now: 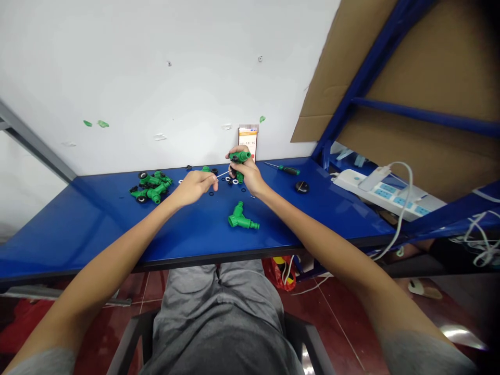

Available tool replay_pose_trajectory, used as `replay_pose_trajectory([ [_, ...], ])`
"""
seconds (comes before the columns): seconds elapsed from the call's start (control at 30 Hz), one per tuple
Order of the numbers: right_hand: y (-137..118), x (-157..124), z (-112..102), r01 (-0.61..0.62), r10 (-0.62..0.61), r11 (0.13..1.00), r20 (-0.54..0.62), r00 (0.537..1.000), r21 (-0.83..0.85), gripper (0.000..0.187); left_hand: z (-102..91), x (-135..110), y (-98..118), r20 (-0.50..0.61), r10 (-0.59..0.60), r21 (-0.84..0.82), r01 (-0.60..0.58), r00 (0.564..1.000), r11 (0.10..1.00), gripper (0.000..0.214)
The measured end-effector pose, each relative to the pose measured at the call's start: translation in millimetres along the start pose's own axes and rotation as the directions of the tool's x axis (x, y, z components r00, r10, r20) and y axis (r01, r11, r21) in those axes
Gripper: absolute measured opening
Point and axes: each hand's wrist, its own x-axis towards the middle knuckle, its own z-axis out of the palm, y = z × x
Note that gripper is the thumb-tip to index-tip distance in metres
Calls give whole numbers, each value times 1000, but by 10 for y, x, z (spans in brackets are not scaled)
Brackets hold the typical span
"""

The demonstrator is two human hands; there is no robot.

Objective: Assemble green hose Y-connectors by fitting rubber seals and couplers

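Note:
My left hand is closed around a tool whose thin metal shaft points right, toward my right hand. The tool's handle is hidden in the fingers. My right hand grips a green plastic hose splitter with a black part on it. The shaft's tip reaches this splitter, but exactly where it touches is too small to tell. Below the hands, small black and white sealing rings lie scattered. Nearer to me is another green Y-shaped splitter, lying on the blue table.
Several green splitters with black caps are piled at the left. A screwdriver and a round black object lie to the right. Behind my right hand a phone leans on the wall. A white power strip sits at the far right.

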Motion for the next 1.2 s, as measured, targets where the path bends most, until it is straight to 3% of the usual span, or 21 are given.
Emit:
replay_pose_trajectory([
  [0.1, 7, -12, 7, -10, 10, 1000, 32, 999, -7, 40, -5, -42, 9, -69, 175, 497, -118, 982, 860, 38],
  [0.17, 7, -14, 9, -21, 21, 1000, 37, 999, -14, 39, -5, -52, 9, -78, 203, 598, -117, 976, 793, 38],
  [0.2, 6, -13, 10, -19, 19, 1000, 35, 999, -14, 39, -3, -48, 7, -80, 197, 574, -117, 977, 810, 39],
  [0.27, 1, -12, 11, 1, -1, 1000, 33, 999, -11, 38, 7, -26, 1, -80, 146, 381, -106, 986, 918, 41],
  [0.33, -6, -15, 15, 30, -29, 999, 38, 999, -15, 37, 22, 3, -7, -24, 29, 19, -29, 999, 999, 41],
  [0.43, -18, -33, 29, 57, -54, 997, 69, 996, -52, 35, 42, 27, -17, 197, -100, -430, 178, 975, 885, 35],
  [0.5, -26, -49, 41, 63, -57, 996, 81, 995, -70, 34, 47, 23, -20, 271, -102, -479, 226, 957, 848, 33],
  [0.57, -28, -61, 48, 57, -52, 995, 73, 996, -80, 35, 53, 8, -15, 201, -69, -332, 134, 977, 934, 35],
  [0.63, -18, -64, 48, 46, -39, 994, 76, 996, -99, 37, 64, -13, -4, 68, 4, 27, -6, 998, 1000, 35],
  [0.73, 11, -56, 41, 21, -11, 995, 100, 995, -98, 39, 85, -37, 13, -6, 91, 527, -74, 996, 847, 29],
  [0.8, 23, -48, 44, 4, 2, 997, 90, 996, -72, 39, 98, -37, 12, -15, 100, 584, -73, 995, 808, 31],
  [0.87, 21, -45, 59, -4, 7, 999, 67, 998, -46, 39, 109, -23, -2, -31, 97, 420, -75, 995, 904, 34],
  [0.93, 9, -49, 81, -3, 4, 1000, 58, 998, -20, 40, 118, -2, -22, -14, 27, 63, -26, 1000, 998, 38],
  [0.97, 4, -54, 93, 1, 0, 1000, 60, 998, -9, 40, 122, 7, -30, 36, -29, -139, 33, 999, 990, 39],
  [1.03, -3, -68, 115, 4, -4, 1000, 72, 997, 3, 41, 124, 19, -43, 177, -118, -429, 184, 977, 884, 38],
  [1.1, -1, -84, 129, -4, 4, 1000, 84, 996, -1, 42, 122, 19, -45, 255, -140, -509, 256, 957, 822, 37],
  [1.17, 6, -95, 133, -12, 13, 1000, 85, 996, -8, 43, 129, 8, -27, 193, -117, -407, 188, 974, 894, 38],
  [1.2, 9, -99, 133, -16, 17, 1000, 85, 996, -10, 43, 138, -2, -9, 123, -87, -280, 119, 989, 953, 38],
])
